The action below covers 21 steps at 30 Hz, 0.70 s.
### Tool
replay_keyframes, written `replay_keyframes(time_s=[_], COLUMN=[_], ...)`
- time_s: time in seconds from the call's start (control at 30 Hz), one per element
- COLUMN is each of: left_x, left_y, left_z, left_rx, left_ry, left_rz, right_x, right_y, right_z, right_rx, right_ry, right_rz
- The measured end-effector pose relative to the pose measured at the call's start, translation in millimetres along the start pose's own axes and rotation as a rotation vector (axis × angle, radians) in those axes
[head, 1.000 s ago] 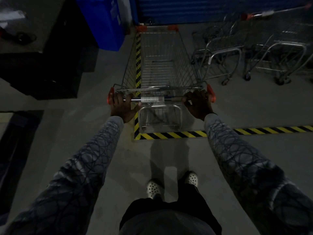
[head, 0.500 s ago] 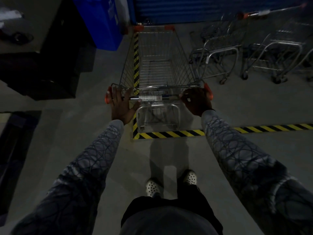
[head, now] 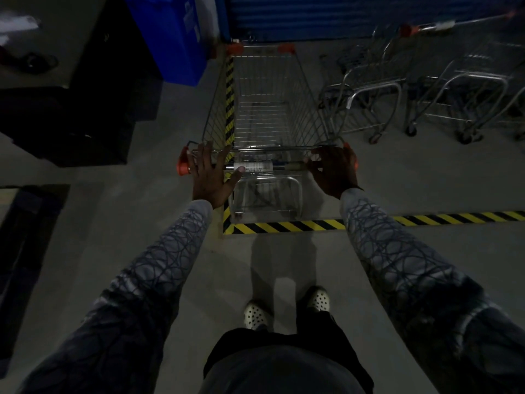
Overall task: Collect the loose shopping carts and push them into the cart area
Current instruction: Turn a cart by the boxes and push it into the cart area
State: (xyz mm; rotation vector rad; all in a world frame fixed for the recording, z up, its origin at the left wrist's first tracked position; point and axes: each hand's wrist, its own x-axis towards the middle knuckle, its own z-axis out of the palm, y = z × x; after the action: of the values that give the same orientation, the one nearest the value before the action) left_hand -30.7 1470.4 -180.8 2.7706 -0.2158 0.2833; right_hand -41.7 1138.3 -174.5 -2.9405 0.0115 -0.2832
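My left hand (head: 211, 177) lies flat on the handle (head: 257, 167), fingers splayed. My right hand (head: 335, 172) has uncurled too and barely touches it. 1 second ago both gripped. The cart (head: 264, 109) at 12 o'clock sits inside the striped tape (head: 284, 226), so I judge it parked. The other carts (head: 369, 92) at 2 o'clock are dim and cut off, and this cart's wheels are lost in shadow.

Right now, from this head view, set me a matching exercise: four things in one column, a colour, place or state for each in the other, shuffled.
Things:
1. left hand
2. bin
3. floor tape
4. parked carts

Descriptions:
A. blue
B. yellow and black stripes
C. standing to the right of the pushed cart
D. flat over the handle, fingers spread

Pairs: 1-D, 2-A, 3-B, 4-C
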Motion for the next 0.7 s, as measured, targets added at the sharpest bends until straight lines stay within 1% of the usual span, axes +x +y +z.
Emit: replay_keyframes(time_s=[0.13,0.23,0.3,0.37,0.47,0.6,0.7], left_x=[8.0,19.6,28.6,38.2,55.7,81.5,95.6], left_y=[11.0,25.5,37.2,49.3,77.7,128.5,169.6], left_z=[-3.6,-5.7,-7.7,-9.0,-5.3,4.5,12.2], left_rx=[-0.034,-0.057,-0.030,-0.017,-0.003,0.061,0.069], left_ry=[-0.021,-0.020,-0.017,-0.063,-0.088,-0.075,-0.088], left_rz=[0.040,0.073,0.098,0.099,0.104,0.135,0.129], right_x=[-4.1,-1.7,2.6,5.0,8.3,16.6,28.1], right_y=[6.7,15.7,23.7,31.2,55.2,99.7,140.6], right_z=[-5.0,-15.9,-24.6,-33.9,-46.2,-66.5,-83.8], right_rx=[0.045,0.064,0.075,0.079,0.112,0.119,0.088], right_ry=[0.037,0.018,0.012,0.027,0.041,0.126,0.095], right_rz=[0.009,0.040,0.075,0.095,0.128,0.163,0.183])
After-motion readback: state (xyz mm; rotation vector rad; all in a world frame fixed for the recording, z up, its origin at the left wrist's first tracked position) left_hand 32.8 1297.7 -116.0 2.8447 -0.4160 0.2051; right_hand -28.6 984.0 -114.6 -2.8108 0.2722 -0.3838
